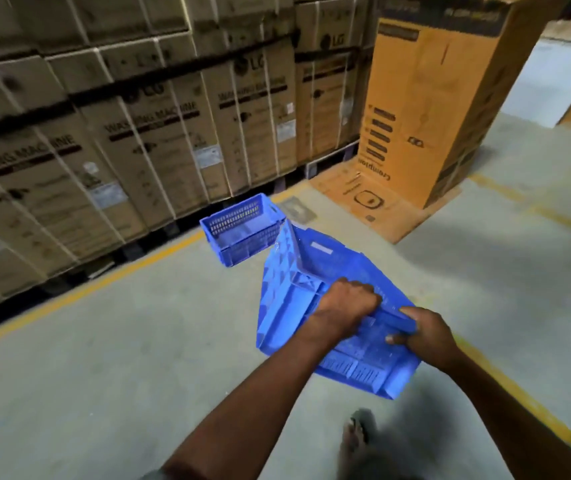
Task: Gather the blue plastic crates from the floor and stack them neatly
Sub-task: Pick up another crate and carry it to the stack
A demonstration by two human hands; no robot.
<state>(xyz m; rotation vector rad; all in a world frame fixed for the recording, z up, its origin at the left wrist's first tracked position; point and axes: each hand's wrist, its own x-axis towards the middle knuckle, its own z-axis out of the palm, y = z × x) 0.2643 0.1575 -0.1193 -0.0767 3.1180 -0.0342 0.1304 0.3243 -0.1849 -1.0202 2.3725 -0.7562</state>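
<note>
Fingers (371,295) of left hand (346,303) and right hand (427,336) wrap crate (329,268) rim.

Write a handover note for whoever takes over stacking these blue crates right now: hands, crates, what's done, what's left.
Hands: the left hand and the right hand both grip one edge of the held blue crate, which hangs tilted in front of the body.
Crates: a second blue crate stands upright and empty on the concrete floor, just ahead, beside the LG washing machine cartons.
Done: one crate picked up.
Left: no stack in view yet. The likely next step is to set the held crate on the second one, then gather any others.
</note>
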